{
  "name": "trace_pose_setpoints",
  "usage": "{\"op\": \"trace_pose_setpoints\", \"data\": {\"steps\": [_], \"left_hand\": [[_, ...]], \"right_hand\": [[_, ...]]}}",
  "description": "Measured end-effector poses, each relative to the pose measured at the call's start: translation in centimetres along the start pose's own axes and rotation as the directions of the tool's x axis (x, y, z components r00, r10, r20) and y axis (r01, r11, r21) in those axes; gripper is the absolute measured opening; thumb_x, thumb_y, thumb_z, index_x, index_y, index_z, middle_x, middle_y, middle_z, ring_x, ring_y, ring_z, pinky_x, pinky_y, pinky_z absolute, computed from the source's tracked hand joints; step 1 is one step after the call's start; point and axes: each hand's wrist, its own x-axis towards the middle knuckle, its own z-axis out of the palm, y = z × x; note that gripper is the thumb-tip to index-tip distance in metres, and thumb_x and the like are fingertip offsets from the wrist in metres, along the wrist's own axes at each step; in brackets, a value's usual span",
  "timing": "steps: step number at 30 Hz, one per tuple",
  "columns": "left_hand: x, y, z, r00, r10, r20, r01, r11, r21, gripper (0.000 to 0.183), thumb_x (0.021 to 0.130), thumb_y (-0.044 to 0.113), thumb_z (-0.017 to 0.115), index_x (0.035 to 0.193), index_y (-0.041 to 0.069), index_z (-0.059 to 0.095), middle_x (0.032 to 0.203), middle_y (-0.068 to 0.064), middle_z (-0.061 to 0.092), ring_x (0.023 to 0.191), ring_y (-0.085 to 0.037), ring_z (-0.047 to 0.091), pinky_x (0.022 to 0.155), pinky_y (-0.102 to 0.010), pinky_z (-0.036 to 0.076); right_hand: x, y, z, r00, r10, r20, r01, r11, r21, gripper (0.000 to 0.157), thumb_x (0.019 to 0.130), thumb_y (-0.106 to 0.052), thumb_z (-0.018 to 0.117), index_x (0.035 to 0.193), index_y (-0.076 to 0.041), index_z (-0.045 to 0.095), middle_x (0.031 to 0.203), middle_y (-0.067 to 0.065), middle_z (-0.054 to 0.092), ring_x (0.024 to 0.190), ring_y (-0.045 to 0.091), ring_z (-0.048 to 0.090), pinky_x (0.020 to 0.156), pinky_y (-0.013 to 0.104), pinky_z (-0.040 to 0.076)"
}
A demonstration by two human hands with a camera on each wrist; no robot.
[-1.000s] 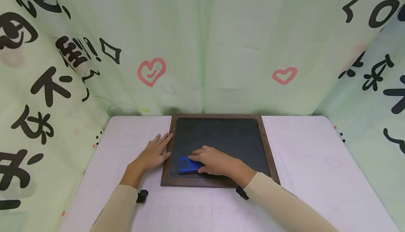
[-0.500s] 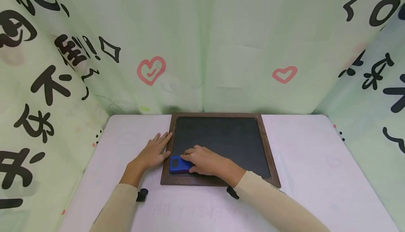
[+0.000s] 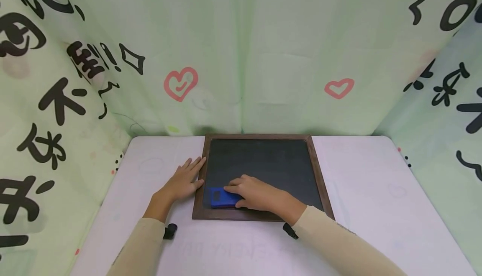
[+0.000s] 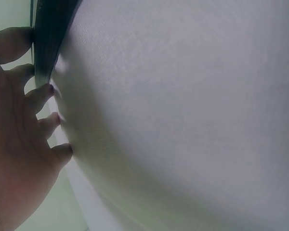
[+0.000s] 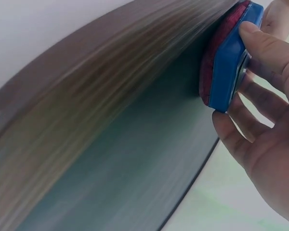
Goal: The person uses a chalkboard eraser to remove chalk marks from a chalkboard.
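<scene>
A blackboard (image 3: 263, 159) in a brown wooden frame lies flat on the white table. On its lower left part sits a blue chalkboard eraser (image 3: 220, 198), whose dark red felt (image 5: 216, 53) faces the board in the right wrist view. My right hand (image 3: 260, 194) grips the eraser by its edges, thumb on one side and fingers on the other. With fingers spread, my left hand (image 3: 182, 182) rests against the frame's left side; in the left wrist view the fingertips of that hand (image 4: 19, 125) touch the frame edge (image 4: 53, 38) and the table.
The white table (image 3: 369, 192) extends to both sides of the board and in front of it. A pale green curtain (image 3: 286, 58) with black lettering and red hearts hangs behind and at both sides. Each wrist wears a small black camera (image 3: 170, 231).
My right hand slid the eraser left to the frame's left side, then back right a little along the lower part of the board. The left hand stays in place.
</scene>
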Motion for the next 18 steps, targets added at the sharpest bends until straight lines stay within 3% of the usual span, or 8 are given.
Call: {"op": "trace_pose_setpoints", "data": {"steps": [10,18], "left_hand": [[0.0,0.0,0.0,1.0,0.005,0.006,-0.005,1.0,-0.011,0.074,0.105,0.028,0.056,0.167,0.014,0.019,0.171,-0.016,0.022,0.158,-0.047,0.013,0.12,-0.075,0.014],[0.1,0.0,-0.1,1.0,-0.002,0.006,0.002,1.0,-0.007,0.074,0.105,0.028,0.056,0.167,0.014,0.019,0.171,-0.016,0.023,0.158,-0.047,0.014,0.12,-0.075,0.016]], "right_hand": [[-3.9,2.6,0.7,0.999,0.021,-0.04,-0.018,0.997,0.08,0.058,0.094,-0.03,0.077,0.146,-0.012,0.06,0.145,0.006,0.063,0.12,0.023,0.059,0.096,0.035,0.056],[-7.1,5.2,1.1,0.995,0.085,-0.054,-0.076,0.986,0.148,0.059,0.092,-0.028,0.079,0.146,-0.014,0.061,0.146,0.006,0.062,0.125,0.027,0.059,0.098,0.042,0.056]]}}
